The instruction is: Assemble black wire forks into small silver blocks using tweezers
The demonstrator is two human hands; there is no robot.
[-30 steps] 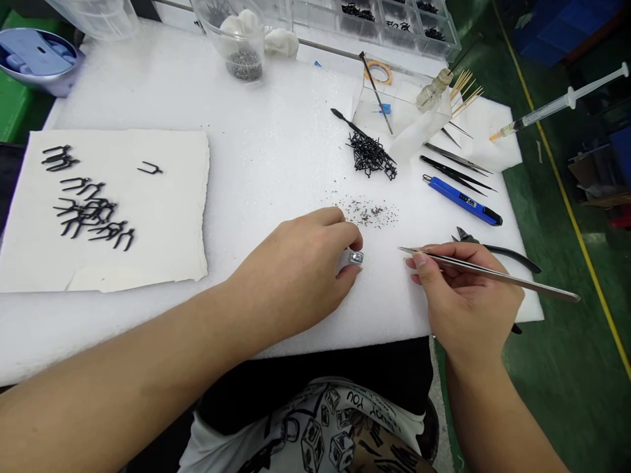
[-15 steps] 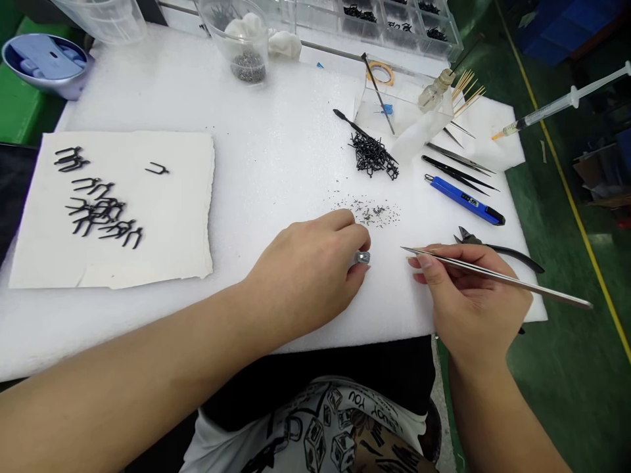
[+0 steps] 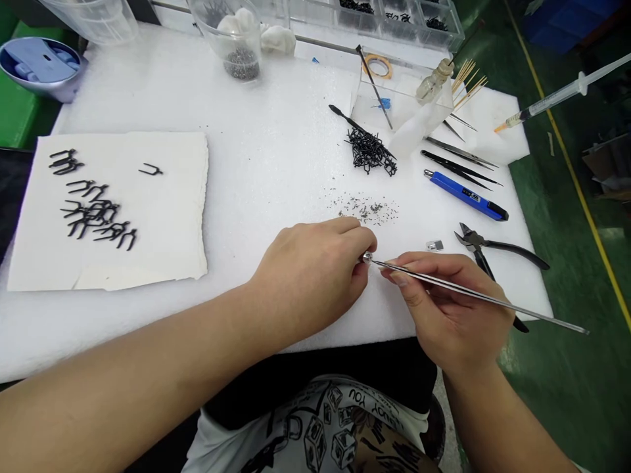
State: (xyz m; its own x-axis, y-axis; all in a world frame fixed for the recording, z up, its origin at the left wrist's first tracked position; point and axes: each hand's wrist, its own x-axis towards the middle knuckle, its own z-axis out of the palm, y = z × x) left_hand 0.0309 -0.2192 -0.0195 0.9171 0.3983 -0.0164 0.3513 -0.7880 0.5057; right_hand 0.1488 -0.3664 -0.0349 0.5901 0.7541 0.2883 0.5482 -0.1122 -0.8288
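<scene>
My left hand [image 3: 310,279] is shut on a tiny shiny metal part [image 3: 367,257], pinched between finger and thumb. My right hand [image 3: 451,305] grips long steel tweezers [image 3: 537,316], whose tips reach that metal part. A small metal clip [image 3: 434,245] lies on the white foam sheet [image 3: 236,157] right of my hands. Just above my left hand is a scatter of grey specks [image 3: 365,209]. Black forked parts [image 3: 93,213] lie on a torn paper sheet [image 3: 167,256] at left, and a tangled heap of them [image 3: 369,151] sits further up.
Side-cutting pliers [image 3: 480,246], a blue pen-like tool [image 3: 466,195] and black tweezers [image 3: 458,169] lie at the foam's right. A clear acrylic box [image 3: 379,98], a jar of grey granules [image 3: 241,62] and a syringe [image 3: 552,98] stand beyond. The foam's front edge is near my lap.
My right hand has moved left, bringing the tweezer tips to the part in my left hand. The small metal clip and the pliers now show where that hand was.
</scene>
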